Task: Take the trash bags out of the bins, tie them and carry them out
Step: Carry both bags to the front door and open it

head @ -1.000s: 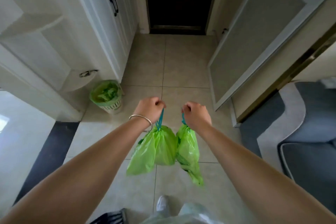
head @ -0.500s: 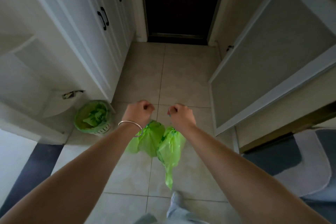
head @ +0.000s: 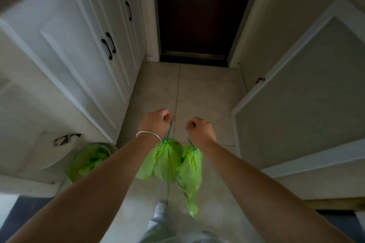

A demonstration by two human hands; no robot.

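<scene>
both bare forearms reach forward and downward, side by side and a little apart. the left hand [head: 157, 122] is a closed fist, knuckles up, its fingers curled round a teal drawstring [head: 169, 131], with a thin silver bangle [head: 148, 135] on its wrist. the right hand [head: 200, 131], just right of that drawstring and slightly lower, is fisted too, its fingers curled round a second cord [head: 190, 141] showing under the wrist.

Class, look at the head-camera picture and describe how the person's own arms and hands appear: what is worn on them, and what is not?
Both forearms are bare, with no sleeves in view. The left hand has a thin silver bangle round its wrist. The right hand and its wrist carry no bracelet or watch. Neither hand wears a glove. Rings cannot be made out in this view.
</scene>
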